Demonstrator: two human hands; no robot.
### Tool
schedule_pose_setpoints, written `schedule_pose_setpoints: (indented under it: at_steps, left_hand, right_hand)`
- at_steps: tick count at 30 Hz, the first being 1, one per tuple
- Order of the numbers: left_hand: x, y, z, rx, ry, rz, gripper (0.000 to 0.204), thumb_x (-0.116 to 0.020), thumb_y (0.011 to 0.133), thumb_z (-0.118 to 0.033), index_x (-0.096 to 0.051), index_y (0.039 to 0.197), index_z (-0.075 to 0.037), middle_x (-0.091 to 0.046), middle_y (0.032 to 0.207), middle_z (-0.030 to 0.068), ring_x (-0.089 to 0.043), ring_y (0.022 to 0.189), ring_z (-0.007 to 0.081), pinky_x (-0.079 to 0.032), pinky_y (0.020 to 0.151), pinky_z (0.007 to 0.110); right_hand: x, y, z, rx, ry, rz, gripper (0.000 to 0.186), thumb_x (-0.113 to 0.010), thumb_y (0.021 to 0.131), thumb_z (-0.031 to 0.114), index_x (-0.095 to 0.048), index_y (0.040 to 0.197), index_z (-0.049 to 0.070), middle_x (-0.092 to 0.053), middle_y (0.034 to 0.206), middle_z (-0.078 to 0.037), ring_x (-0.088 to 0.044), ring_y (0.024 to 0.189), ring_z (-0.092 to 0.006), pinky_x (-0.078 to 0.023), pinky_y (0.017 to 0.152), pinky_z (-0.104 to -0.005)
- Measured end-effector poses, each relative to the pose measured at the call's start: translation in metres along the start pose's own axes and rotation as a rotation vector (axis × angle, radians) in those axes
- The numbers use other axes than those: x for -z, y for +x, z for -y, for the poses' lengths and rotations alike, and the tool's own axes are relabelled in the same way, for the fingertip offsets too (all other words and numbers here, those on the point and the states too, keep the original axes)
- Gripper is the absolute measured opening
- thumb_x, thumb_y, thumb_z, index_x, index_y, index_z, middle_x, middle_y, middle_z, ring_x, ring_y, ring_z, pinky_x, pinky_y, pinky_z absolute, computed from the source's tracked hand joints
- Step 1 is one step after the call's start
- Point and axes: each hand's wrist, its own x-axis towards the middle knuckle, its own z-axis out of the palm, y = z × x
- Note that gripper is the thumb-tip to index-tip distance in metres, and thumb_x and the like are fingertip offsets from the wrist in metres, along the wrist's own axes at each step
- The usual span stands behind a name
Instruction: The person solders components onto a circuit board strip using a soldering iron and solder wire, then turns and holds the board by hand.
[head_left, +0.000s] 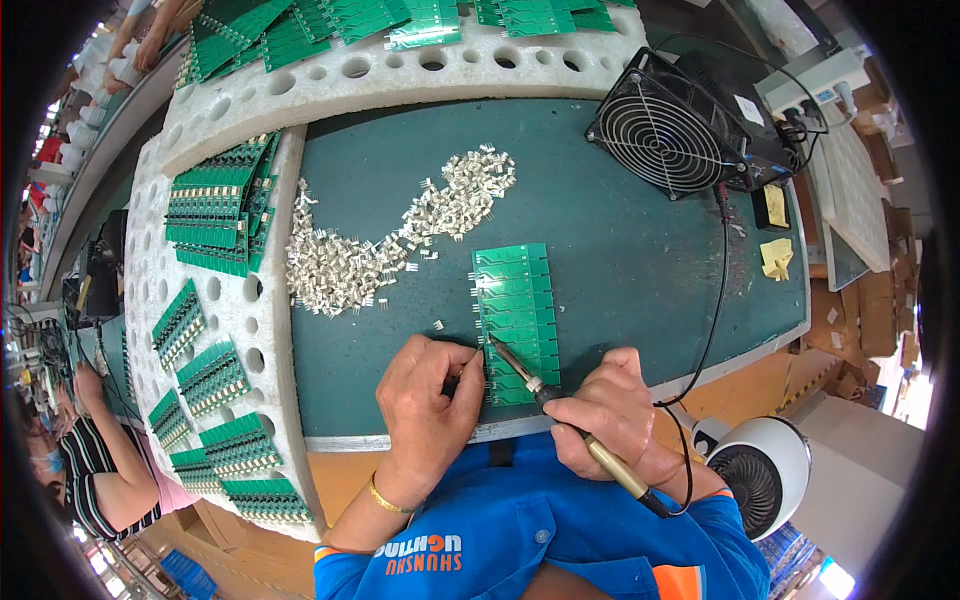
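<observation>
A green circuit board panel [515,285] lies on the dark green work mat [620,260], close to its front edge. My right hand [608,412] is wrapped round a soldering iron [610,462], whose metal tip reaches the left part of the panel. By the panel's left edge, my left hand [425,395] is closed in a pinch, with thumb and forefinger close to the iron's tip. Whatever sits between those fingers is too thin and hidden to make out. Small white connectors [340,270] with pins lie in a loose heap beyond my left hand. One stray connector [438,325] lies close to that hand.
Foam blocks [275,390] border the mat at left and back, bearing several green boards [210,205]. At the back right stands a black fan [660,135]. The iron's cable [722,290] runs down the right side past a yellow sponge [776,258]. Another person [110,460] sits at left.
</observation>
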Motion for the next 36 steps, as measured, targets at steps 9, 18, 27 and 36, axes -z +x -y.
schedule_pose_setpoints:
  at_steps: [9,18,27,36]
  left_hand:
    - [0.001,0.000,0.001,-0.011,-0.026,-0.003,0.013,-0.076,0.077,0.001,-0.064,0.078,-0.005,-0.056,0.068,0.0068,-0.056,0.059,0.0215,-0.043,0.053,0.034]
    - [0.001,0.000,0.002,-0.035,-0.034,0.005,0.013,-0.075,0.076,0.002,-0.065,0.077,-0.005,-0.056,0.067,0.0063,-0.056,0.059,0.0212,-0.042,0.053,0.034]
    - [0.002,0.000,0.004,-0.040,-0.029,0.018,0.013,-0.076,0.076,0.002,-0.065,0.078,-0.005,-0.056,0.068,0.0065,-0.056,0.058,0.0213,-0.043,0.053,0.034]
    - [0.002,-0.001,0.004,-0.029,-0.036,0.021,0.012,-0.076,0.076,0.002,-0.066,0.079,-0.004,-0.056,0.069,0.0071,-0.057,0.059,0.0216,-0.043,0.053,0.034]
  right_hand:
    - [0.000,-0.002,0.005,-0.001,-0.025,0.011,0.028,-0.076,0.069,0.009,-0.069,0.096,0.008,-0.058,0.063,0.001,-0.053,0.057,-0.0169,-0.038,0.067,-0.0354]
    - [0.001,-0.005,0.009,-0.003,-0.044,0.049,0.025,-0.074,0.077,0.014,-0.067,0.100,0.009,-0.059,0.066,0.002,-0.055,0.060,-0.0175,-0.038,0.068,-0.0370]
    - [0.000,-0.005,0.012,-0.004,-0.047,0.029,0.030,-0.079,0.068,0.011,-0.069,0.095,0.008,-0.057,0.064,0.001,-0.053,0.058,-0.0168,-0.037,0.067,-0.0357]
    - [-0.001,-0.005,0.012,0.002,-0.054,0.022,0.028,-0.078,0.067,0.011,-0.069,0.093,0.008,-0.055,0.062,0.002,-0.053,0.057,-0.0166,-0.037,0.067,-0.0350]
